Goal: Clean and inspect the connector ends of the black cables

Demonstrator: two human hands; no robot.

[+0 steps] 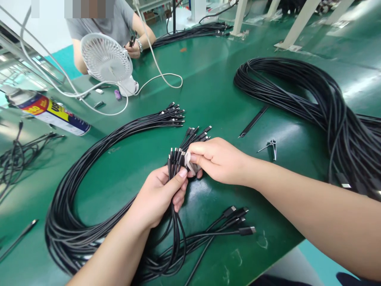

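- Head view: green tabletop (208, 93), bearing everything listed below except the co-worker.
- Right cable coil (333, 115): black, thick, looped on itself at the right, beyond the right forearm.
- Left cable bundle (64, 206): black, lying in a wide curve; its upper connector ends are gathered in front of the fan.
- Co-worker (120, 24): grey shirt, seated across the table; a small dark item shows at one hand, too small to identify.
- Fan (105, 55): white, upright, between the co-worker and the left cable bundle.
- Spray can (53, 113): tilted in view, to the left of the fan, yellow, red and blue label.
- Right hand (222, 161): thumb and fingers pinched together on the pale cloth.
- Left hand (163, 190): closed around the held cables, thumb across the front, just below the connectors.
- Held cables (175, 159): several black leads above the table, metal plugs pointing up and away, cords hanging below the hand.
- Black strip (253, 122): flat on the table, near the right cable coil.
- Pale cloth (192, 165): folded, at the right side of the held cables; full contact cannot be determined.
- Metal piece (272, 150): small, beyond the right forearm; type unclear.
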